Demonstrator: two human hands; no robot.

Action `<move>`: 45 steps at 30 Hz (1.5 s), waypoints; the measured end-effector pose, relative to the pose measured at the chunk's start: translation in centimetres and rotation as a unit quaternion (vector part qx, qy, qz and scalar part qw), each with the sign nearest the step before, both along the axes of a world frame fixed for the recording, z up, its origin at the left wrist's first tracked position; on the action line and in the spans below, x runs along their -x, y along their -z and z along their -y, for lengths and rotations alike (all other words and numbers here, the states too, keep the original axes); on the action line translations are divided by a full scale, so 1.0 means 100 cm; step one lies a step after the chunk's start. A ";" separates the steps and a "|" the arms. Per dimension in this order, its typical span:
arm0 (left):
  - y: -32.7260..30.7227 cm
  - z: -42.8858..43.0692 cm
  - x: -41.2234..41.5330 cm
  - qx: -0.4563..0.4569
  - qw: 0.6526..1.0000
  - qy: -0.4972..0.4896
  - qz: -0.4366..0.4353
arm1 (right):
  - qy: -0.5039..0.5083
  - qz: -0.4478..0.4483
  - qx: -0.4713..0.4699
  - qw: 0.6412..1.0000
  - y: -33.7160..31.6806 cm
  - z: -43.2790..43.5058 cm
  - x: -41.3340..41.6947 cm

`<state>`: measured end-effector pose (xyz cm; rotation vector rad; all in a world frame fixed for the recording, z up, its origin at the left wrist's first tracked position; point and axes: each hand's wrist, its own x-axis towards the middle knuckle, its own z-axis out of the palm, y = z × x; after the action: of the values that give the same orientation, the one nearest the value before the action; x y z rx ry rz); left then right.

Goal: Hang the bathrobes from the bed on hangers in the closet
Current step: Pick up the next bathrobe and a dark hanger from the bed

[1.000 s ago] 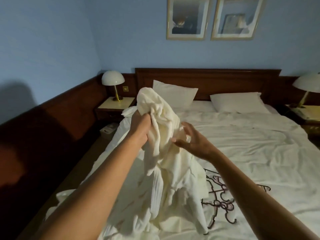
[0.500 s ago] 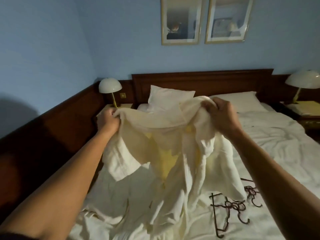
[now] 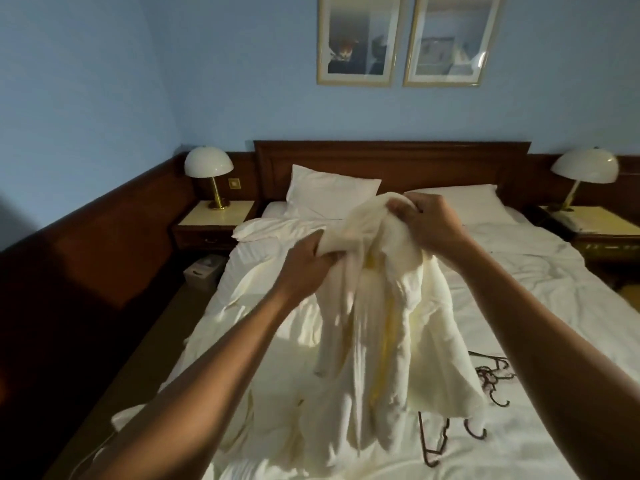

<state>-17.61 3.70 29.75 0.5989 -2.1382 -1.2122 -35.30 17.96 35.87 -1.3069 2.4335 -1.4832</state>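
Observation:
A cream-white bathrobe (image 3: 391,327) hangs bunched above the bed (image 3: 540,306), its lower part trailing onto the sheets. My left hand (image 3: 304,268) grips its upper cloth on the left. My right hand (image 3: 429,226) grips the top of the cloth, higher and to the right. Dark wire hangers (image 3: 485,379) lie tangled on the bed at the lower right, partly hidden behind the robe. More white cloth, robe or duvet I cannot tell, lies heaped at the bed's lower left (image 3: 242,410).
Two pillows (image 3: 329,192) lean by the dark wooden headboard (image 3: 391,161). Nightstands with dome lamps (image 3: 207,168) flank the bed. A small white bin (image 3: 204,271) stands on the floor left of the bed. Wood panelling lines the left wall.
My hands have come closer together, bunching the robe that was spread wide between them. The left hand has moved right and down. The view has tilted up slightly.

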 end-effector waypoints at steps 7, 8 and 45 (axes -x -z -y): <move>-0.083 0.019 0.019 -0.236 0.968 -0.039 -0.080 | -0.049 0.021 -0.094 0.994 0.067 -0.012 -0.004; -0.088 0.018 0.019 -0.254 0.964 -0.036 -0.075 | -0.082 0.031 -0.098 0.991 0.081 -0.010 -0.022; 0.056 -0.008 -0.013 -0.020 0.989 -0.096 0.113 | 0.017 0.102 0.046 0.994 0.032 0.007 0.072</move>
<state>-16.29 4.46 24.15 0.9768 -2.1845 -1.1273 -42.47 17.28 32.66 -1.0712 2.2960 -1.6652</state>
